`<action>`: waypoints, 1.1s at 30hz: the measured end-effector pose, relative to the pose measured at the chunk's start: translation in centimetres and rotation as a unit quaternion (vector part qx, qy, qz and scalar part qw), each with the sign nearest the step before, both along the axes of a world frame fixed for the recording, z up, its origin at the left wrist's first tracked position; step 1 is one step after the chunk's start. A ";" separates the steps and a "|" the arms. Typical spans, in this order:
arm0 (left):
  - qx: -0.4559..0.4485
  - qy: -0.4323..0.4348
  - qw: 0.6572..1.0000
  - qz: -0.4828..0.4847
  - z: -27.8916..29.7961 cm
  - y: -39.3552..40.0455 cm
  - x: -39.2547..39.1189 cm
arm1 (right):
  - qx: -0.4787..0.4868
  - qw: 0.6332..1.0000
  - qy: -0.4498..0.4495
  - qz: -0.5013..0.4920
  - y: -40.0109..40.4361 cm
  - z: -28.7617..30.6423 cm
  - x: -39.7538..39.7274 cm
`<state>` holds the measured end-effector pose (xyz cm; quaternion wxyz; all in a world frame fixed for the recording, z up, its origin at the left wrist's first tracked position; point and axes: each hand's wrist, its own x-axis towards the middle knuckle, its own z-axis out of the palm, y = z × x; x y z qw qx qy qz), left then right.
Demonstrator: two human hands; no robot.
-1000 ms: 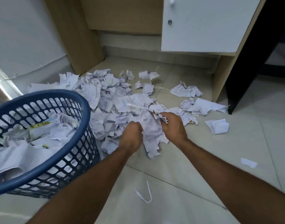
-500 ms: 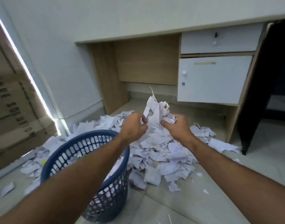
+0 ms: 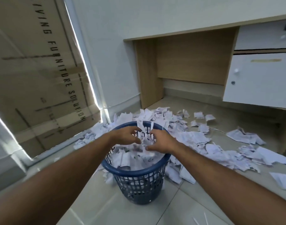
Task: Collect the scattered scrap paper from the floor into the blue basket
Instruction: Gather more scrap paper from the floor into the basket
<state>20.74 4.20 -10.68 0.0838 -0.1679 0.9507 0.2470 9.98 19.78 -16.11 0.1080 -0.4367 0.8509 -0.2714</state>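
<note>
Scrap paper (image 3: pixel 144 135) between spread, released fingers (image 3: pixel 135 129) of both hands, above blue basket (image 3: pixel 135 173).

Hands (image 3: pixel 143 141) over blue basket (image 3: pixel 135 173)

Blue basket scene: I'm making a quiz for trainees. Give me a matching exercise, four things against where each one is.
Things:
1. blue basket
2. cardboard box
3. desk cabinet door
4. scrap paper

Places:
A. leaning at the far left
B. upper right, under a drawer
C. on the tiles, directly below both hands
D. scattered over the floor behind and right of the basket

Pairs: 1-C, 2-A, 3-B, 4-D
</note>
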 end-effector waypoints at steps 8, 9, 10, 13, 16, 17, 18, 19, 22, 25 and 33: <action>-0.075 0.101 0.992 0.028 -0.9 2.0 -2.6 | -0.086 0.994 0.025 -0.071 3.6 0.5 -1.2; -0.082 0.128 0.988 0.019 -0.8 3.1 -3.3 | -0.100 0.992 0.023 -0.078 4.4 0.6 -1.7; -0.085 0.153 0.985 0.007 -0.8 4.5 -4.2 | -0.113 0.990 0.021 -0.086 5.6 0.6 -2.3; -0.073 0.187 0.979 -0.044 -0.8 8.5 -6.8 | -0.133 0.985 0.026 -0.109 9.1 0.4 -4.1; -0.060 0.190 0.974 -0.106 -1.4 12.3 -9.7 | -0.131 0.982 0.023 -0.134 13.0 0.0 -6.0; -0.055 0.190 0.973 -0.121 -1.8 13.7 -10.8 | -0.129 0.980 0.020 -0.149 14.6 -0.2 -6.7; -0.049 0.190 0.972 -0.131 -2.2 15.1 -11.9 | -0.125 0.978 0.016 -0.166 16.3 -0.6 -7.5; -0.039 0.188 0.971 -0.140 -2.8 16.5 -13.1 | -0.120 0.976 0.011 -0.183 18.0 -1.0 -8.3; -0.018 0.176 0.970 -0.166 -5.3 20.4 -16.0 | -0.108 0.969 0.000 -0.223 23.1 -3.2 -10.3; -0.012 0.152 0.972 -0.176 -9.3 24.0 -18.2 | -0.069 0.964 -0.004 -0.255 28.1 -7.2 -11.9; -0.087 -0.036 0.987 -0.127 -24.8 32.5 -20.6 | 0.034 0.932 -0.036 -0.360 41.8 -22.5 -11.8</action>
